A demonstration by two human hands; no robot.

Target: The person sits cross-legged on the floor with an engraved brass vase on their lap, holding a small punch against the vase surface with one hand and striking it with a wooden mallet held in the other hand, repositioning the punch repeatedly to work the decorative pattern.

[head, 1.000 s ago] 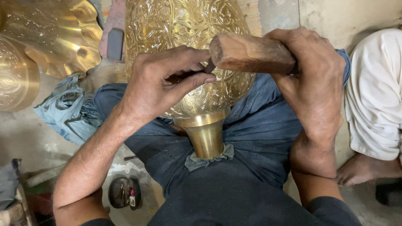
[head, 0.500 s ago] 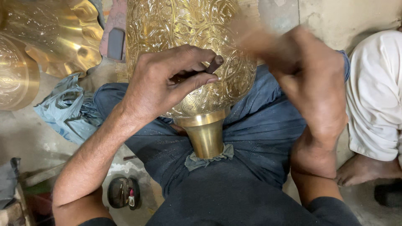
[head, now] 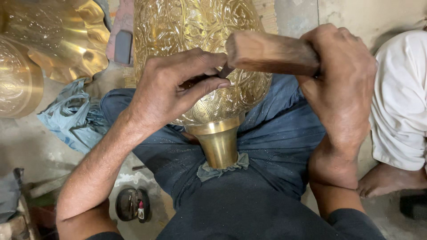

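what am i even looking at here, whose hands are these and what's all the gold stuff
The view comes from a camera worn on a person's head, looking down at their own hands and lap. An engraved brass vase lies across their legs. The left hand pinches a small dark metal tool against the vase. The right hand grips a wooden mallet, its end touching that tool. More brass pieces and a blue cloth lie on the floor at the left. Another person's bare foot shows at the right.
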